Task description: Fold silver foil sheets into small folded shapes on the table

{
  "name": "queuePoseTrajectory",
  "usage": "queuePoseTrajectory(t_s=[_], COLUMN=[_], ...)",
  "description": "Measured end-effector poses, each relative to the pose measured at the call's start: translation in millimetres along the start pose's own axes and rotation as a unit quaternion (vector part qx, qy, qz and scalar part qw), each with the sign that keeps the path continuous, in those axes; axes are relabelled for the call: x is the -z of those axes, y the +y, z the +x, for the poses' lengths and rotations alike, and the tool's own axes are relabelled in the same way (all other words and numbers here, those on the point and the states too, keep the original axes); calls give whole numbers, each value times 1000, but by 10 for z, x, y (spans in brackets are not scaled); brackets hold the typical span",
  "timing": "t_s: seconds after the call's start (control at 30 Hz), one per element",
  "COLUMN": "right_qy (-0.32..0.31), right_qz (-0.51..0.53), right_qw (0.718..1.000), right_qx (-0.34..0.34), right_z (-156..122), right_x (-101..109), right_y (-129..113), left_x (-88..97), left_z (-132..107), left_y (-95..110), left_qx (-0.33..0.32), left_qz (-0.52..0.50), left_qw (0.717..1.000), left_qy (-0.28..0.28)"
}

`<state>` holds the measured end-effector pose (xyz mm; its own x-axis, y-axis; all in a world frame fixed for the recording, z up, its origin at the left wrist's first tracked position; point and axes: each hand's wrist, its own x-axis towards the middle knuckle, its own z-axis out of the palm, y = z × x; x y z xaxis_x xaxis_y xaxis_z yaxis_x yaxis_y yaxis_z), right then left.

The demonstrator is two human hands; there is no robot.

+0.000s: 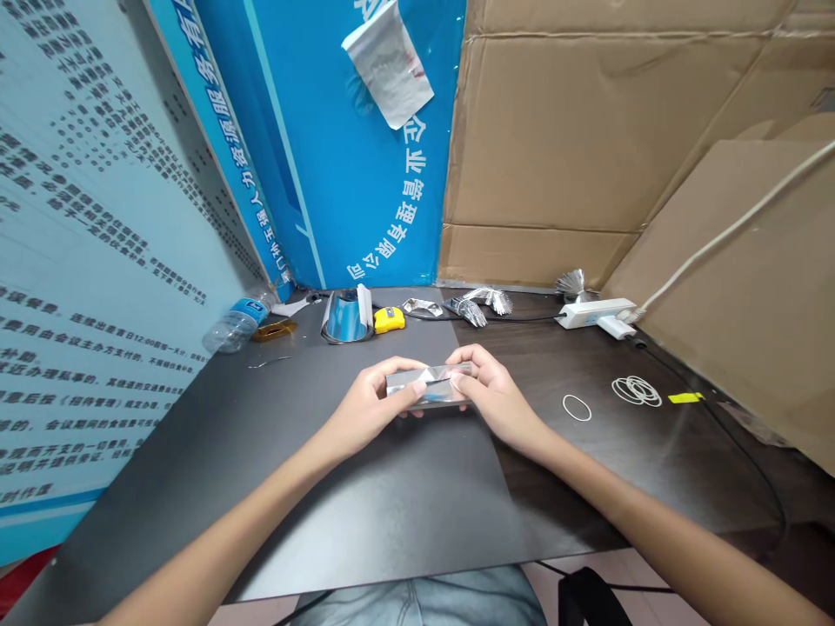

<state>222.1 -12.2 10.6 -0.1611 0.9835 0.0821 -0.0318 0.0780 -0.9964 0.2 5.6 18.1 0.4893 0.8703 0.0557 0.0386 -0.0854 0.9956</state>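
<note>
While both your hands pinch it, the foil strip hangs just above the mid of the table, over the right edge of the dark mat and nearer the back edge than the front. Your left hand is closed round the strip's left end, and your right hand is closed round the right end, w/ fingertips on top. Going by the shine & creases, it's thin metallic film: v. light, floppy, slick, easy to dent or tear, and any crease prob. stays. The best hold looks like the two short ends, w/ a light pinch and no pull across the mid. Pleated foil pieces lie along the back edge beside the power strip. Rubber bands lie toward the right edge. A yellow tape measure & foil roll sit at the back, centre-left.
</note>
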Motion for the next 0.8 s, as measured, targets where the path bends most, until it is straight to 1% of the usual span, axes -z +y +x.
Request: queuePoseTrajectory(t_s=[0.1,0.2,0.27,0.33,0.43,0.5,0.57,0.67,0.73,0.8], right_qy=[-20,-25,-18,-11,0,4,2,-2,8,31], right_qz=[22,78,112,136,163,181,196,201,177,140], right_qw=[1000,997,993,990,986,983,980,979,984,990], right_qx=[2,-7,-16,-26,-32,-29,-27,-20,-8,15], right_z=[1,21,34,40,36,27,18,8,3,-11], right_x=[-1,2,6,7,9,14,21,20,1,-32], right_y=[10,30,35,31,22,19,18,12,2,-12], left_x=[-27,-46,-46,-35,-8,2,-5,-46,-84,-121], left_z=[24,26,13,-4,-30,-38,-36,-24,-21,-30], left_y=[-37,-38,-27,-17,-8,-6,-15,-64,-113,-155], left_qx=[1,7,16,20,4,-10,-13,-14,-20,-27], left_qz=[-26,-74,-102,-119,-112,-96,-76,-47,-28,1], left_qw=[999,997,995,992,992,992,995,999,999,1000], left_qy=[28,33,13,-19,-64,-82,-65,-15,-3,-2])
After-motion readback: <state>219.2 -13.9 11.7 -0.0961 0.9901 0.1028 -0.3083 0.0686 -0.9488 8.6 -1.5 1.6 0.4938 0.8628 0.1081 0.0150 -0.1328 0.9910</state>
